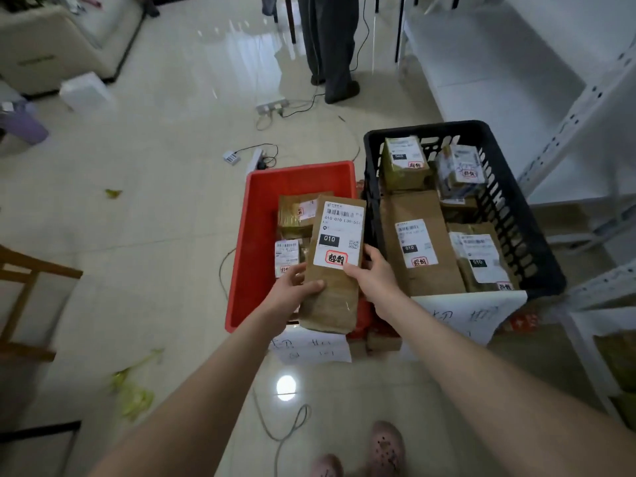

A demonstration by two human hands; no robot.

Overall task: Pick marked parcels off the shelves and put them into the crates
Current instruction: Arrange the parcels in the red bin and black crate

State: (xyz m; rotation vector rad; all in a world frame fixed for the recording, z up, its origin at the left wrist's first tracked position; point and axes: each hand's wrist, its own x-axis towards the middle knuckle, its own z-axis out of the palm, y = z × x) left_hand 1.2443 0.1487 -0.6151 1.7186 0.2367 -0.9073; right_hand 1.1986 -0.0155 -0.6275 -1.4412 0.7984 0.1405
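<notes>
Two-handed, grips the parcel (pixel 330 297) with left hand (pixel 296 282) and right hand (pixel 370 273); may drop it wrong, with red crate (pixel 261 208) under them and black crate (pixel 509 201) just right.

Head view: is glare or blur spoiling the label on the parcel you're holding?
Head view: label on the parcel sharp, 010 legible; head view: glare lies on the floor tiles, not the label; head view: shelf frame at right bows from wide-angle distortion.
</notes>
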